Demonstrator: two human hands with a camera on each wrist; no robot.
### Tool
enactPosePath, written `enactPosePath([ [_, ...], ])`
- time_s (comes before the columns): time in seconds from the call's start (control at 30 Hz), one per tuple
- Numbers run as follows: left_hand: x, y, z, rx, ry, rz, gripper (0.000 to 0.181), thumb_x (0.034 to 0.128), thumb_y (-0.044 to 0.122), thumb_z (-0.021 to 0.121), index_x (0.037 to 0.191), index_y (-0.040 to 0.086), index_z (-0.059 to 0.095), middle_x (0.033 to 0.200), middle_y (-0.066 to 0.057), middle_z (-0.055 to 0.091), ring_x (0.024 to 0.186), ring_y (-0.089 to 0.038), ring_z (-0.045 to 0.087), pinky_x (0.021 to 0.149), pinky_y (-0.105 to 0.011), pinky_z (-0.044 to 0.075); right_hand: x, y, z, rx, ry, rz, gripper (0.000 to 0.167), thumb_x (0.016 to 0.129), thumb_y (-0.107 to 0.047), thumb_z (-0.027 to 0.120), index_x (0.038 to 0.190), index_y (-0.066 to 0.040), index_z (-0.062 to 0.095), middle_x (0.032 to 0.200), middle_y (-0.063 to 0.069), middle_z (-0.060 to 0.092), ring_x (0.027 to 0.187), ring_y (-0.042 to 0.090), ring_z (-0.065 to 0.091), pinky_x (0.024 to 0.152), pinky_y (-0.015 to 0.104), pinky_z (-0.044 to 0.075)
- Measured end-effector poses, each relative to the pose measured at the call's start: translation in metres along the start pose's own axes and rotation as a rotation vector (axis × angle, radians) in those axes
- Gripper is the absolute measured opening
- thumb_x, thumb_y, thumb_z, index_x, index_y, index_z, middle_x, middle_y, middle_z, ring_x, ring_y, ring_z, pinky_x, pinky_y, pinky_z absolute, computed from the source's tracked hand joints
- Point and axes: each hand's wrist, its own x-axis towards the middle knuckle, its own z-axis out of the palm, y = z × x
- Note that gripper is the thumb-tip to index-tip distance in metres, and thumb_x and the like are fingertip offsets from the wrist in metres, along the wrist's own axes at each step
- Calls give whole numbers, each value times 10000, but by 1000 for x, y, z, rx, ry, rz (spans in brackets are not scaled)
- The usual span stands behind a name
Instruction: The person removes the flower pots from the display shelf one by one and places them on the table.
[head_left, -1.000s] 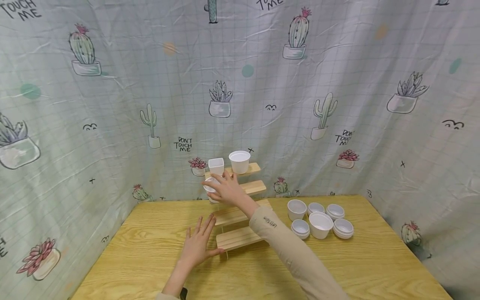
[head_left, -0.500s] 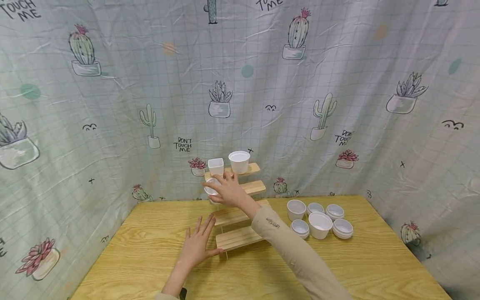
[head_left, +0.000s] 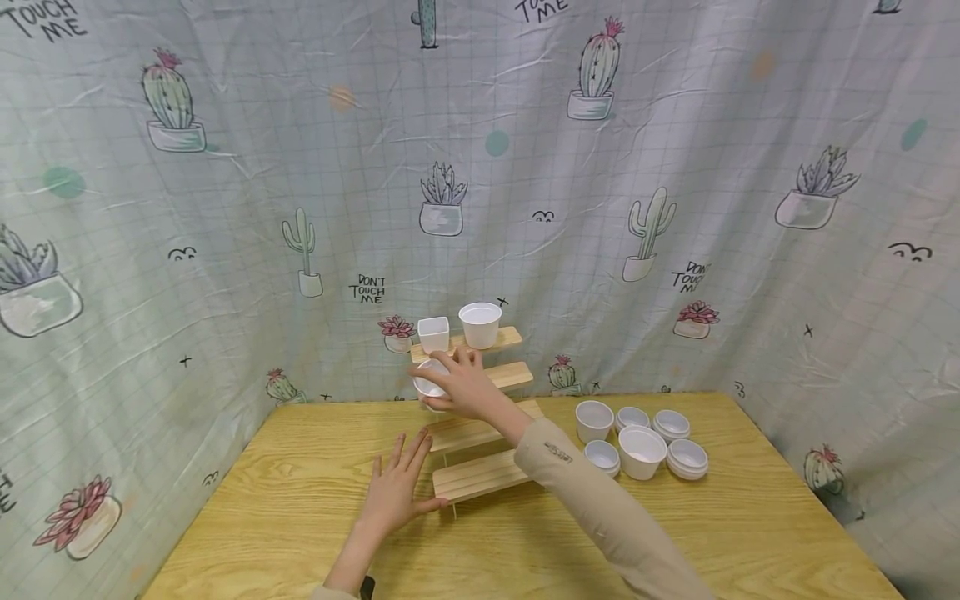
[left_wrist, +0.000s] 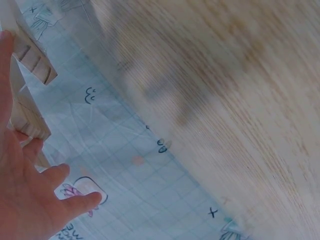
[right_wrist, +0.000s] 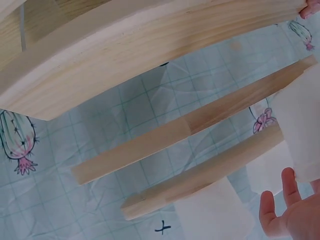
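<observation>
Pot [head_left: 429,385], white and round, is at the left end of the second board from the top of the wooden stand [head_left: 480,477]. Mouth up, base down, axis roughly vertical; can't tell whether its base touches the board. Right hand [head_left: 468,389] has it from the right: fingers [right_wrist: 289,186] pinching the wall, index across the far side by the rim, thumb on the near side, so the pot sits between them, left of the palm. Left hand [head_left: 393,490] is lower down, fingers straight and spread at the left ends of the two bottom boards, thumb at the lowest. Stand's long boards run left to right, right ends angled away. Top board carries a square pot [head_left: 433,335] left and a wider round pot [head_left: 480,325] right, both upright. Six more white pots [head_left: 642,452] are grouped right of the stand on the desk [head_left: 300,483].
</observation>
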Motion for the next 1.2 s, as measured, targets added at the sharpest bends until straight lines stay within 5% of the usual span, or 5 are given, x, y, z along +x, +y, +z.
enactPosePath([
  [0.6,1,-1,2,-3,-11,-7,994,629,649,626,1417,166,260,1481,-18,247,1352,-349,208,952,-698,233,-13,4,-4,64,50,-4,479,824,-459,568,1276,-333,472,1270,131,433,1121,308,387,834,462,336],
  [1.2,1,-1,2,3,-2,-10,993,625,652,627,1413,163,272,1478,-17,256,1350,-348,213,950,-696,240,-31,10,-3,-18,129,-37,443,822,-495,551,1245,-385,486,1276,62,442,1097,262,386,750,374,331],
])
